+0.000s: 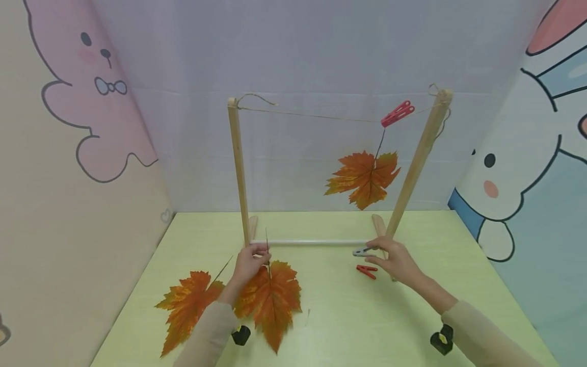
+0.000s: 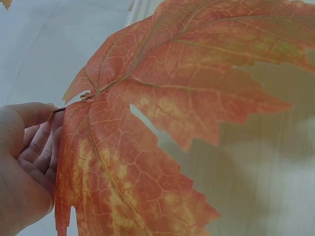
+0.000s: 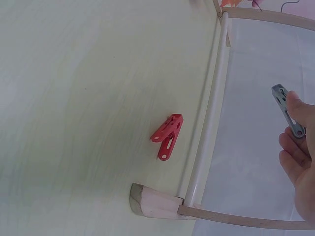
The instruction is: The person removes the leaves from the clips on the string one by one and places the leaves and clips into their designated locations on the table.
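My left hand [image 1: 251, 262] pinches the thin dark stem of an orange maple leaf [image 1: 273, 300], which hangs below the fingers. In the left wrist view that leaf [image 2: 133, 123] fills most of the picture. My right hand [image 1: 393, 260] holds a grey clothespin [image 1: 362, 252] between thumb and fingers, near the frame's right post; the right wrist view also shows this clothespin [image 3: 288, 109]. Below it a red clothespin [image 1: 367, 271] lies on the table. Left of my left forearm lies another maple leaf [image 1: 190, 306], partly hidden by the arm.
A wooden frame has a left post [image 1: 238, 168], a right post [image 1: 419, 163] and a white crossbar [image 1: 316, 242]. Twine [image 1: 312, 116] runs between the post tops. On it a pink-red clothespin [image 1: 397, 114] holds up a maple leaf [image 1: 364, 177]. The table [image 1: 348, 321] is pale yellow-green.
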`<state>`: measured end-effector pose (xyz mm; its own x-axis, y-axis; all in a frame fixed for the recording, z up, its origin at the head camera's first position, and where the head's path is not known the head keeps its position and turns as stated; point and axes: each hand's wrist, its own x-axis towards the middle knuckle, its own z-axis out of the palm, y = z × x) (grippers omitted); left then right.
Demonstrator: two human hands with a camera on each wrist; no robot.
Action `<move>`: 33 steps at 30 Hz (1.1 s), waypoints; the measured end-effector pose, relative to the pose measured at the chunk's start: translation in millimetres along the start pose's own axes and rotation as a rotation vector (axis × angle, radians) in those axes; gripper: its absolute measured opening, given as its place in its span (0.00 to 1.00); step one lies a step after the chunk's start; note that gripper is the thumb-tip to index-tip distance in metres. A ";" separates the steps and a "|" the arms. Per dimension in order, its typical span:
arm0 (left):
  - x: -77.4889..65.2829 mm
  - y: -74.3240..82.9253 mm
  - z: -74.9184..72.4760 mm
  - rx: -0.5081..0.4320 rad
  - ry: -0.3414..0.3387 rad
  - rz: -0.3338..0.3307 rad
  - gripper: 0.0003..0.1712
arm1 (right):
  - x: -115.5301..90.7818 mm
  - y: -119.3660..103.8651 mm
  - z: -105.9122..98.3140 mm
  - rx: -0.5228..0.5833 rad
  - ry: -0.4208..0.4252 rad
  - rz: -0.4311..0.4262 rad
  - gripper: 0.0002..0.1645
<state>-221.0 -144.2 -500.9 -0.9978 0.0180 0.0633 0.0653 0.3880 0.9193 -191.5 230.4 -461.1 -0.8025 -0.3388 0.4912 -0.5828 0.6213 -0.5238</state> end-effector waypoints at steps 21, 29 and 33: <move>-11.2 -27.8 15.9 -0.185 -0.045 -0.159 0.15 | -14.6 6.0 9.5 0.013 0.033 -0.087 0.21; -11.6 -37.9 17.4 -0.181 -0.018 -0.242 0.14 | -21.0 9.4 13.7 0.010 0.009 -0.074 0.20; -12.5 -45.0 18.7 -0.137 -0.013 -0.248 0.13 | -24.1 9.6 14.9 0.000 -0.004 -0.052 0.19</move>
<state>-211.6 -144.7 -550.3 -0.9833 -0.0496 -0.1748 -0.1817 0.2543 0.9499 -179.7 234.0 -488.4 -0.7714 -0.3734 0.5153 -0.6240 0.6025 -0.4977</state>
